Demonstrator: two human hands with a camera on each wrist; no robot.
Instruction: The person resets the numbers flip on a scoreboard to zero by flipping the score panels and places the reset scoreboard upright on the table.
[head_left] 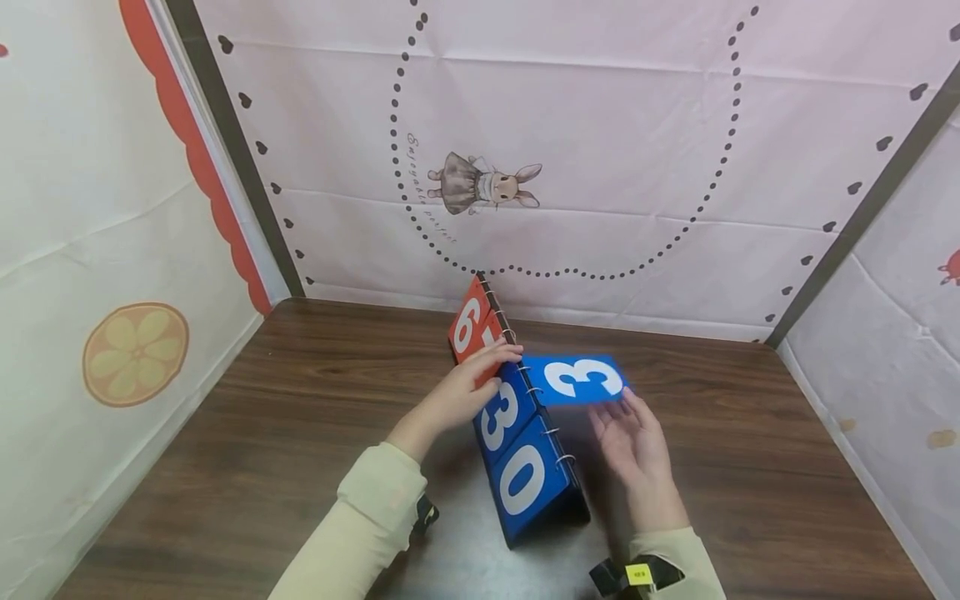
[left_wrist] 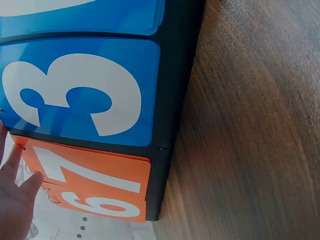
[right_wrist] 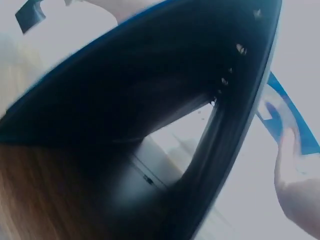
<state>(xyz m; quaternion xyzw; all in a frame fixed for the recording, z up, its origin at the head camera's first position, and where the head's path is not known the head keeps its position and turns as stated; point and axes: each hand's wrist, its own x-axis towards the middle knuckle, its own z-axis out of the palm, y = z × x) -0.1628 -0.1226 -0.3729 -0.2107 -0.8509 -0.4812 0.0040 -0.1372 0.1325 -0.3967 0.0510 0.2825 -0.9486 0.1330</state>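
A flip-card scoreboard (head_left: 543, 492) stands like a tent, its front bearing blue cards marked 3 (left_wrist: 75, 95) and 0 (head_left: 522, 479) and red-orange cards (left_wrist: 95, 180) towards the back wall. My left hand (head_left: 457, 392) rests on its ringed top edge, around where red meets blue, its fingers fairly straight. Out from the rings to the right stretches a lifted blue card (head_left: 577, 380) marked with a white 3. My right hand (head_left: 633, 454) pinches that card's outer corner, some fingers beneath it. In the right wrist view the scoreboard's dark inside hides part of the scene.
The brown wood-grain table (head_left: 765, 450) spreads to both sides. Printed cloth walls enclose it at left, right and back, the back cloth (head_left: 615, 167) showing a rabbit and dotted lines. The scoreboard's far end stands close to the back wall.
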